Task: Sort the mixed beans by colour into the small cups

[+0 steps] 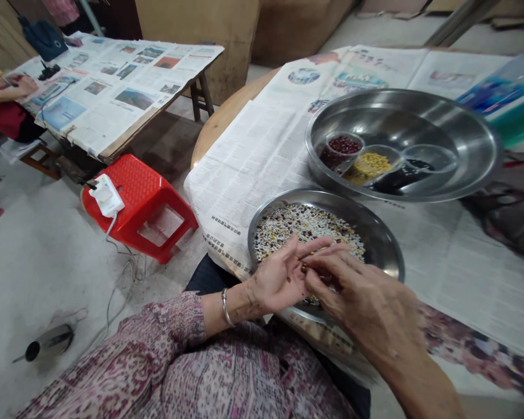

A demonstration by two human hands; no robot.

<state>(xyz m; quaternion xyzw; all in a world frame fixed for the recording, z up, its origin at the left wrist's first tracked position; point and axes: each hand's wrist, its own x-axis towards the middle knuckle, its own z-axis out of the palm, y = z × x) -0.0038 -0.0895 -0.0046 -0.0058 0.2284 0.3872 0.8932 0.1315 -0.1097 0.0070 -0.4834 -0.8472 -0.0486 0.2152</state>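
My left hand [279,276] is palm up with its fingers stretched out, over the near side of a steel basin. A few small beans lie on its palm. My right hand [367,291] reaches across it, thumb and fingertips pinched together at a yellowish bean [304,268] on the palm. Below both hands, the steel basin [386,247] holds a mix of white grains with red, yellow and black beans [305,224]. Behind it stands a larger steel basin [471,134] with clear cups of red beans [344,145], yellow beans [371,166] and black beans [413,169].
Newspaper [253,157] covers the round table. A blue and green plastic package [510,93] lies at the right. A red stool [140,201] with a white power strip [107,195] stands at the left. Beyond it, a person's hands [21,84] are at another newspaper-covered table [109,125].
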